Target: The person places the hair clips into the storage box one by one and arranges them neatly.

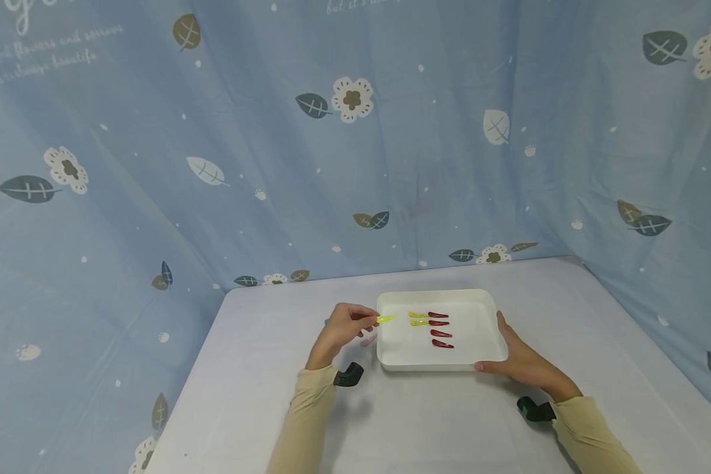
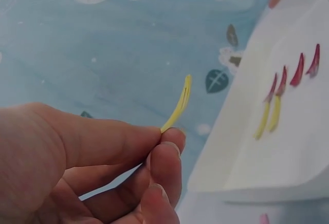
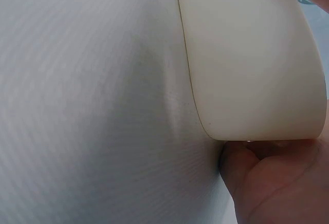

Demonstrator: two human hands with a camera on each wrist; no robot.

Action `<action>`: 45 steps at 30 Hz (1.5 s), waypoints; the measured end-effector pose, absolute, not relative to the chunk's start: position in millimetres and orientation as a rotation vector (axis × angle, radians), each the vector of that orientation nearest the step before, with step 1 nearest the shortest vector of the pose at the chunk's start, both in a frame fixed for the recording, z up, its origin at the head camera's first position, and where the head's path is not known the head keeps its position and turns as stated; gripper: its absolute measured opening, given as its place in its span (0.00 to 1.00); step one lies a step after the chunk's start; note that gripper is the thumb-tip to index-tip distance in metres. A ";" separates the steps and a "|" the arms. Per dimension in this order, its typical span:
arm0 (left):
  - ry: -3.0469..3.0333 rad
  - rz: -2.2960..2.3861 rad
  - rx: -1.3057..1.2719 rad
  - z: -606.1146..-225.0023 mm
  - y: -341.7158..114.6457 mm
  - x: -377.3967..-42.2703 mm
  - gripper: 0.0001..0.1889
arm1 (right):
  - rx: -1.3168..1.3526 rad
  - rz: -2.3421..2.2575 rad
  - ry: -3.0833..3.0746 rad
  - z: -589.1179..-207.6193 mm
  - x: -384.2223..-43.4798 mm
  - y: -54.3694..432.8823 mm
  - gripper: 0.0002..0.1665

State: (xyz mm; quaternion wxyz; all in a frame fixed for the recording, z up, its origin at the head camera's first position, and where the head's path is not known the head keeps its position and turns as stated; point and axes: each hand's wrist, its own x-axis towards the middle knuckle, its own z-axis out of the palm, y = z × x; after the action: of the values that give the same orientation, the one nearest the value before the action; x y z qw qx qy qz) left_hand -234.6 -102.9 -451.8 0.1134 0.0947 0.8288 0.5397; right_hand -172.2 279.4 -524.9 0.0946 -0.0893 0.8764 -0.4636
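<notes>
Between thumb and forefinger, my left hand [image 1: 346, 326] pinches a yellow snap hair clip [image 2: 181, 105] by one end, just above the tray's left rim. The white tray [image 1: 474, 329] lies on the table with several clips in it. Two yellow clips [image 1: 418, 323] sit end to end with two red clips [image 1: 438, 323]; further red clips [image 1: 442, 343] lie in front of these. My right hand [image 1: 524, 359] holds the tray's near right corner, thumb at the front wall and fingers along the right side.
A pink clip [image 1: 368, 340] lies on the table left of the tray, partly behind my left hand. A small blue bit [image 1: 326, 322] shows beside that hand. Behind the white-covered table [image 1: 426, 421] hangs a blue patterned curtain [image 1: 415, 164].
</notes>
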 end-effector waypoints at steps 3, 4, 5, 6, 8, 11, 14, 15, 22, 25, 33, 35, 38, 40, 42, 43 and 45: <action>2.409 1.595 0.291 -453.6 -96.9 -238.1 0.10 | -0.325 -1.409 2.611 -527.6 -172.8 279.2 0.81; 2.405 1.595 0.297 -454.4 -95.0 -239.3 0.10 | -0.348 -1.416 2.618 -528.5 -172.9 279.0 0.80; 2.400 1.596 0.302 -454.9 -93.0 -240.4 0.10 | -0.370 -1.425 2.622 -529.4 -173.1 278.9 0.80; 2.395 1.595 0.300 -455.6 -90.8 -241.6 0.09 | -0.388 -1.434 2.625 -530.1 -173.2 278.8 0.79; 2.392 1.589 0.320 -457.1 -87.2 -243.7 0.09 | -0.403 -1.435 2.631 -530.6 -173.4 278.7 0.79; 2.386 1.571 0.322 -457.6 -82.4 -245.7 0.09 | -0.389 -1.426 2.632 -529.7 -173.1 278.7 0.79; 2.356 1.579 0.310 -459.3 -78.7 -247.1 0.09 | -0.362 -1.411 2.635 -528.6 -172.6 278.5 0.80; 2.347 1.582 0.299 -459.7 -77.5 -247.7 0.09 | -0.358 -1.409 2.634 -528.5 -172.5 278.4 0.80; 2.348 1.577 0.270 -465.8 -69.1 -252.7 0.09 | -0.345 -1.420 2.619 -527.3 -172.1 277.4 0.80; 2.353 1.573 0.271 -467.7 -65.4 -254.3 0.09 | -0.338 -1.425 2.611 -527.2 -171.8 278.0 0.80; 2.338 1.588 0.280 -466.8 -55.9 -253.0 0.09 | -0.327 -1.434 2.595 -527.4 -171.4 278.6 0.80; 2.330 1.595 0.283 -466.9 -53.3 -253.1 0.10 | -0.325 -1.431 2.598 -527.8 -171.7 278.9 0.80; 2.323 1.604 0.286 -467.9 -49.9 -253.7 0.11 | -0.330 -1.423 2.607 -529.2 -172.4 279.3 0.80; 2.327 1.598 0.284 -469.0 -47.8 -254.1 0.12 | -0.333 -1.417 2.615 -529.7 -172.7 279.3 0.81; 2.344 1.585 0.282 -471.2 -46.0 -254.9 0.11 | -0.335 -1.410 2.621 -529.9 -173.0 279.3 0.81; 2.355 1.574 0.281 -472.4 -45.1 -255.3 0.11 | -0.332 -1.406 2.625 -529.7 -173.1 279.2 0.81; 2.369 1.553 0.270 -474.1 -43.4 -255.8 0.10 | -0.332 -1.401 2.629 -528.9 -172.9 278.9 0.81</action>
State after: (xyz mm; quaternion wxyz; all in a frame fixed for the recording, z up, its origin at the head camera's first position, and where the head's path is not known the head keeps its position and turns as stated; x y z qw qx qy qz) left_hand -255.8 -43.4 -474.1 0.1474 0.0940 0.8235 0.5397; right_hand -172.9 278.9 -528.9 0.0718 -0.1106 0.8748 -0.4662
